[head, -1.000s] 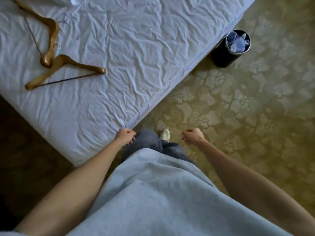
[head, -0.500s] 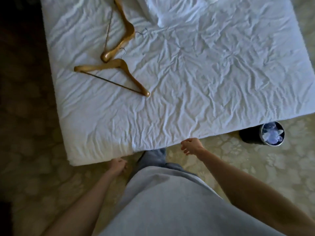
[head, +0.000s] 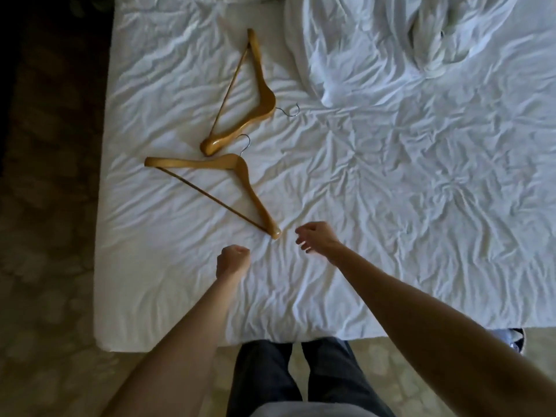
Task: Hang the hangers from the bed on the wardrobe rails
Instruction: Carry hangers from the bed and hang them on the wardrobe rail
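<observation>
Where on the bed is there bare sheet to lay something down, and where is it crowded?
Free: the wide stretch of sheet right of the right hand, below the bunched bedding; also the strip along the near edge, between the forearms. Crowded: the left part, where the near hanger and far hanger lie close together.

Bed (head: 391, 266): we see a mattress under a creased white sheet, both grips hovering over its near part.
Near hanger (head: 240, 179): wooden, flat on the sheet, its lower tip just beyond the right grip (head: 316, 239) and left grip (head: 233, 260).
Far hanger (head: 261, 94): wooden, flat, farther out, nearly touching the first.
Bunched bedding (head: 391, 40): far side, beyond the right grip.
</observation>
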A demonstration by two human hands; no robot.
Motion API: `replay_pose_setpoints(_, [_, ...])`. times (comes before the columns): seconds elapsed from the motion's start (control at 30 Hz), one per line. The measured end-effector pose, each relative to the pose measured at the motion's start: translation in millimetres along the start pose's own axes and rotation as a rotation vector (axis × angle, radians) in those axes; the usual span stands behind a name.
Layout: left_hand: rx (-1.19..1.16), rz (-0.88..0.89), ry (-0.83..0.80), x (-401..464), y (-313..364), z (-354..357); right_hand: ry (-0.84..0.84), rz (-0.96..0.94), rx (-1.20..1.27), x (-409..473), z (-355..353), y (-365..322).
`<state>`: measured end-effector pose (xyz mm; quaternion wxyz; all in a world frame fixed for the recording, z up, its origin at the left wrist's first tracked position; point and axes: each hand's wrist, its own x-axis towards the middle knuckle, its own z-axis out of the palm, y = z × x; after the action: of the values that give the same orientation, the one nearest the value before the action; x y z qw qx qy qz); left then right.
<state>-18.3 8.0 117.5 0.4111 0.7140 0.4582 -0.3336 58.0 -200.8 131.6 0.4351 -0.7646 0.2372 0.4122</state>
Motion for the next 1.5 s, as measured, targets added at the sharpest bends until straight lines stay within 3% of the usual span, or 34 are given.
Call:
replay_pose_setpoints(0.17, [-0.07, 0.01, 0.179, 58, 83, 18, -0.022, -0.141, -0.05, 114, 4, -102])
replay_pose_setpoints(0.33, [-0.072, 0.006, 0.282, 131, 121, 42, 0.12, -0.2, 0.039, 222, 24, -178])
replay_pose_setpoints(0.6, [0.134, 0.118, 0.399, 192, 130, 58, 0.007, -0.059, 0.382, 335, 69, -235])
replay_pose_setpoints(0.73, [0.073, 0.24, 0.35, 194, 110, 45, 0.057, -0.035, 0.46, 355, 86, -249])
replay_pose_setpoints(0.9, [-0.058, 0.3, 0.294, 154, 57, 35, 0.194, -0.068, 0.446, 314, 64, -250])
replay_pose_setpoints(1.07, [-0.236, 0.151, 0.346, 103, 27, 12, 0.323, -0.209, 0.393, 231, 10, -208])
replay_pose_setpoints(1.17, [-0.348, 0.058, 0.326, 67, 30, -5, 0.333, -0.339, 0.21, 160, -6, -175])
replay_pose_setpoints(1.27, [-0.438, 0.072, 0.295, 25, 40, -23, 0.352, -0.406, 0.051, 79, -11, -145])
replay_pose_setpoints(1.5, [-0.661, 0.121, 0.242, -84, 47, -55, 0.195, -0.509, -0.007, -91, -7, -101])
